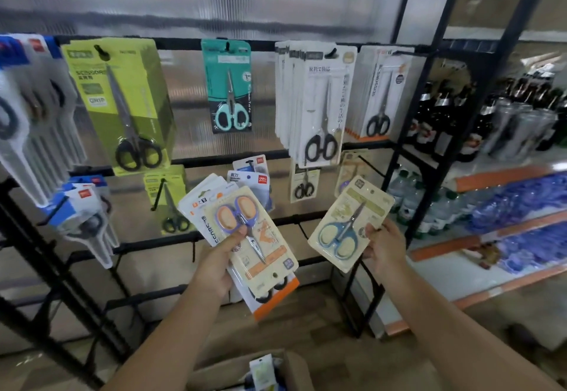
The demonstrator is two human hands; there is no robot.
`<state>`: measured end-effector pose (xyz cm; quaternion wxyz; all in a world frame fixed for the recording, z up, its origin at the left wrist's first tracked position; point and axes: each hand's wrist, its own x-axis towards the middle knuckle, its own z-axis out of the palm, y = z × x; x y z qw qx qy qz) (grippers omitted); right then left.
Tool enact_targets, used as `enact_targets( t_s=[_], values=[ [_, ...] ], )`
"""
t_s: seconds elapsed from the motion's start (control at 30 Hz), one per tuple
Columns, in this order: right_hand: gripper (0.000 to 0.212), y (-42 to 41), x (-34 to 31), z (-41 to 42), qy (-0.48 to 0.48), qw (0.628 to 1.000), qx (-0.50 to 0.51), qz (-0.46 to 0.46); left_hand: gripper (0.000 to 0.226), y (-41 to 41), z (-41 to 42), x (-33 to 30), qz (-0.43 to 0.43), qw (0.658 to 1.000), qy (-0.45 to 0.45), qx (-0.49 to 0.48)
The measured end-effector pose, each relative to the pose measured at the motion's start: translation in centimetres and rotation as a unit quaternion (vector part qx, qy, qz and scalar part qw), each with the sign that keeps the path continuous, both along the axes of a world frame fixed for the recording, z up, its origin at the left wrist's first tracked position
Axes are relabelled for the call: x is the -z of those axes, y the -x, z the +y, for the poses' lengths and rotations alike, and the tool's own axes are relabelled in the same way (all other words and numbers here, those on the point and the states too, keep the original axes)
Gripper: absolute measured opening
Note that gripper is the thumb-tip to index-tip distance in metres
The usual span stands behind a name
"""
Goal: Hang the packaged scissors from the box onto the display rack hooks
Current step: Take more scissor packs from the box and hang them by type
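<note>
My left hand (219, 260) grips a stack of several scissor packs (245, 237); the top card holds purple-and-orange scissors, and a white-and-orange pack lies beneath. My right hand (383, 245) pinches the edge of one cream card with blue-handled scissors (348, 226), tilted, held in front of the rack's lower right. The black display rack (276, 45) carries hung packs: green (122, 105), teal (228, 85), white (319, 102). A bare hook (369, 166) juts out just above the right-hand card. The cardboard box (267, 370) sits at the bottom, with packs inside.
More packs hang at the far left (36, 120) and on the lower rows (170, 200). A black upright post (435, 133) bounds the rack on the right. Beyond it are shelves with dark bottles (491, 117) and water bottles (429, 203).
</note>
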<state>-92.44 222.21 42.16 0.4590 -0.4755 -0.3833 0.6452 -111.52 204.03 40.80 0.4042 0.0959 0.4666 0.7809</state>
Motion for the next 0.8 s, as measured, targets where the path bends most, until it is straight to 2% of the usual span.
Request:
enact_targets(
  t_s=[0.37,0.67,0.8],
  values=[
    [0.032,-1.0,-0.7,1.9,-0.03,0.999,0.025,-0.006,0.013,0.3,1.1,-0.6,-0.01,1.0,0.018,0.0],
    [0.041,-2.7,-1.6,3.7,-0.017,0.991,0.101,0.085,0.033,1.0,1.6,-2.7,0.035,0.999,-0.016,-0.012],
    [0.042,-3.9,-1.0,4.2,-0.011,0.989,0.123,0.077,0.042,0.4,2.1,-2.8,0.038,0.999,-0.018,-0.001]
  ],
)
